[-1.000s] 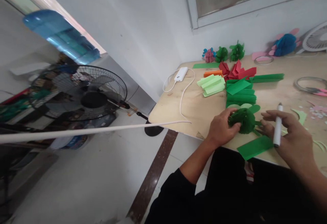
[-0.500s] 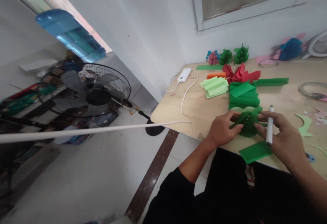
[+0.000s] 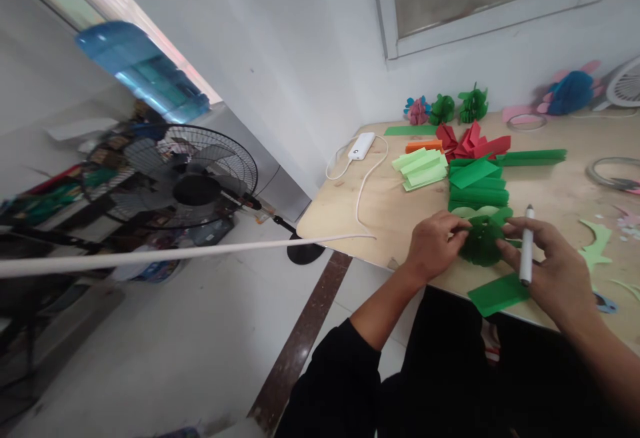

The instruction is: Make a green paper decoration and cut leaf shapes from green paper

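Note:
A dark green folded-paper craft (image 3: pixel 483 241) with rounded layers sits at the table's near edge between my hands. My left hand (image 3: pixel 433 246) pinches its left side with thumb and fingers. On the other side, my right hand (image 3: pixel 559 271) touches the craft's right edge with its fingertips while gripping a white marker pen (image 3: pixel 527 246), which stands nearly upright in the picture. A flat green paper strip (image 3: pixel 500 293) lies below the craft. Light green scalloped paper (image 3: pixel 480 212) shows just behind it, partly hidden.
Folded green papers (image 3: pixel 477 188), light green papers (image 3: pixel 421 170) and red papers (image 3: pixel 473 143) lie beyond my hands. Finished paper crafts (image 3: pixel 442 110) stand along the wall. A white power bank (image 3: pixel 362 147) trails a cable. Left of the table (image 3: pixel 340 215) stands a black floor fan (image 3: pixel 197 190).
My left fingers have drawn closer together at the craft's upper left edge; the thumb has moved up and left. The right hand and marker have hardly moved.

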The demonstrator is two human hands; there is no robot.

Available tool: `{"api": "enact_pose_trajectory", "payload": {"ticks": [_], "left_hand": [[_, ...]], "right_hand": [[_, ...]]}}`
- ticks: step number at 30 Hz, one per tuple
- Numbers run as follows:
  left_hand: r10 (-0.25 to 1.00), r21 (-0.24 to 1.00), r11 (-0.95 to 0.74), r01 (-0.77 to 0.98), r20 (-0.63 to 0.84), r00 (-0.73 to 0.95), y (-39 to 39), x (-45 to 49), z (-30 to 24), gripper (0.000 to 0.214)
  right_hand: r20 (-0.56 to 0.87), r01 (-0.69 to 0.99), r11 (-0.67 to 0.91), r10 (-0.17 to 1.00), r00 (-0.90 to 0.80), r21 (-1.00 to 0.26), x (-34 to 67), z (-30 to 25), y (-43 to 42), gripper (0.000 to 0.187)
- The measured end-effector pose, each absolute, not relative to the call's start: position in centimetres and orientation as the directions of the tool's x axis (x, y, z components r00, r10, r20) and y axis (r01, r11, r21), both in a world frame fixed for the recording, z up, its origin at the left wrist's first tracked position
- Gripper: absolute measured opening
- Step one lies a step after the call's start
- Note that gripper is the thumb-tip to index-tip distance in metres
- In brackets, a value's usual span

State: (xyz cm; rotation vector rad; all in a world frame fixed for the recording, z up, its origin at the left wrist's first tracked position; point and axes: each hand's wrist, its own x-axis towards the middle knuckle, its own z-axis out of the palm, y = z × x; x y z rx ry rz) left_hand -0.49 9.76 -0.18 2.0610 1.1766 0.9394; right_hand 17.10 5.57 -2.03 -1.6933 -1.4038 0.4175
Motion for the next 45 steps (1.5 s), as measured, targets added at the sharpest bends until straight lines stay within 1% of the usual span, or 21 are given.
{"api": "enact_pose_trajectory", "payload": {"ticks": [8,13,20,25,27,30,37,40,45], "left_hand": [[0.888,0.751,-0.442,0.491,0.286,0.361,9.8,-0.7,0.0,0.022],[0.885,0.757,-0.452,0.472,0.315,0.342,9.8,-0.6,-0.2,0.022],[0.899,0.783,-0.423,0.456,0.299,0.320,9.8,-0.5,-0.3,0.023],[0.905,0.817,-0.383,0.431,0.239,0.351,9.3,-1.4,-0.1,0.045],[0.911,0.823,-0.372,0.430,0.234,0.339,9.0,-1.9,-0.2,0.046],[0.917,0.833,-0.349,0.429,0.209,0.340,8.7,-2.5,-0.5,0.041],[0.934,0.839,-0.272,0.470,0.112,0.340,9.2,-2.1,-1.1,0.016],[0.934,0.834,-0.263,0.484,0.096,0.343,9.4,-1.9,-1.3,0.013],[0.939,0.835,-0.265,0.482,0.110,0.326,9.5,-1.8,-1.8,0.013]], "right_hand": [[0.251,0.600,0.010,0.914,0.320,-0.800,17.2,-2.1,5.4,0.052],[0.253,0.591,0.020,0.915,0.314,-0.807,17.1,-2.3,5.4,0.051],[0.256,0.593,0.022,0.914,0.314,-0.805,17.1,-2.2,5.5,0.052],[0.260,0.604,0.012,0.909,0.326,-0.797,17.1,-2.1,5.4,0.051],[0.267,0.609,0.016,0.908,0.323,-0.793,17.1,-2.0,5.3,0.050],[0.278,0.621,0.022,0.906,0.319,-0.784,17.2,-2.0,5.3,0.048],[0.289,0.637,0.029,0.906,0.308,-0.770,17.2,-2.1,5.4,0.048],[0.292,0.643,0.028,0.905,0.310,-0.766,17.1,-2.0,5.3,0.049],[0.304,0.649,0.035,0.902,0.307,-0.760,16.9,-1.8,5.3,0.049]]}}
